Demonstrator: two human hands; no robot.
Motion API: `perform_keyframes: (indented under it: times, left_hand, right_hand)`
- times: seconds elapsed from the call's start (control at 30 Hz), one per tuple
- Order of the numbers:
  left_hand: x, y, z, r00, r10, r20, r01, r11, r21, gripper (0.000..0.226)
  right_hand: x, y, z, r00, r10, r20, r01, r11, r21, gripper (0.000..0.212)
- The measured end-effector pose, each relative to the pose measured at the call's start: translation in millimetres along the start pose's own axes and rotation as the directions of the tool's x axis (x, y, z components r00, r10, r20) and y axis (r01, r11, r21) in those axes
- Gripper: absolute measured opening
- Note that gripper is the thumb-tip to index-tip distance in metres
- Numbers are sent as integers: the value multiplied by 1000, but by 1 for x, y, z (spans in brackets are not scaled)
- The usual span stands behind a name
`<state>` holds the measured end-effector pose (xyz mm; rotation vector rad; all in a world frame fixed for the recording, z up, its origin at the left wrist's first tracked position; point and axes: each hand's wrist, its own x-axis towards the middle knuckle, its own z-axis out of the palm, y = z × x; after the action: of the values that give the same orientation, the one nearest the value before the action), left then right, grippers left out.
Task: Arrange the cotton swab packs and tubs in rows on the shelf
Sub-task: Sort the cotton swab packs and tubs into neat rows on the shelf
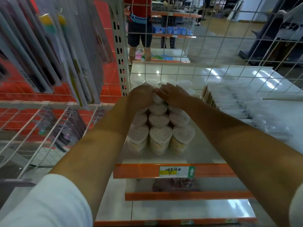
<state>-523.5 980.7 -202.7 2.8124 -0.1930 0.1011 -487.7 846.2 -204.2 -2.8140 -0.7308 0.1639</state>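
- Reaching forward over the white shelf [203, 154], both bare arms stretch from the lower corners of the frame to its centre.
- The left hand [141, 95] lies over the far end of the left row of heart-shaped tubs [159, 126]; whether its fingers curl round a tub or only rest on it cannot be told, as the back of the hand hides them.
- The right hand [173, 94] lies with its fingers straight and together, flat on the tubs at the far end of the right row.
- The tubs stand upright in three rows running away from the shelf's front edge, in the middle of the frame, touching one another, with cotton tips showing through the clear tops.
- Clear flat swab packs [237, 102] lie in a blurred stack at centre right, well apart from the tubs.
- An orange price rail [139, 171] with a label [177, 171] runs along the shelf front, lower centre.
- Carded goods [49, 46] hang on an orange panel at upper left.
- A wire grid [213, 38] stands behind the shelf; through it, top centre, a person in a red top [139, 22] stands.
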Motion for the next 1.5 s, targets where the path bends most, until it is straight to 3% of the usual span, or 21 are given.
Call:
perform_keyframes:
  times: [0.13, 0.33, 0.5, 0.6, 0.8, 0.97, 1.07, 1.17, 1.3, 1.5]
  left_hand:
    - [2, 1, -4, 1000, -17, 16, 16, 999, 36, 33]
    - [9, 1, -5, 995, -87, 49, 84, 994, 70, 35]
    - [10, -18, 0, 999, 40, -10, -40, 999, 9, 31]
    - [11, -31, 0, 999, 3, -46, -1, 999, 40, 22]
    - [16, -46, 1, 1000, 18, -21, -18, 1000, 13, 22]
    - [19, -43, -6, 994, 3, -108, -11, 998, -67, 31]
    - [25, -47, -6, 991, -48, -127, 37, 996, -87, 24]
    - [31, -53, -1, 996, -91, -3, 90, 990, -113, 26]
    - [36, -57, 2, 993, -114, 5, 114, 987, -116, 30]
    - [38, -58, 2, 994, -111, -13, 109, 990, -93, 33]
  right_hand:
    - [4, 3, 5, 997, -72, -35, 70, 995, -65, 57]
    - [3, 8, 8, 989, -132, -70, 132, 991, -2, 53]
    - [2, 25, 10, 968, -73, -238, 109, 984, 140, 61]
    - [3, 34, 13, 971, -14, -240, 29, 998, 58, 53]
    - [6, 30, 17, 952, -97, -290, 55, 987, -151, 58]
    - [14, 36, 11, 920, -105, -377, 65, 991, -115, 70]
    - [24, 30, 7, 961, -90, -262, 58, 990, -126, 62]
    - [30, 28, 3, 992, -62, -111, 43, 986, -163, 66]
    - [30, 30, 1, 992, -38, -124, 20, 990, -143, 71]
    - [27, 25, -3, 995, 2, -95, -16, 988, -153, 54]
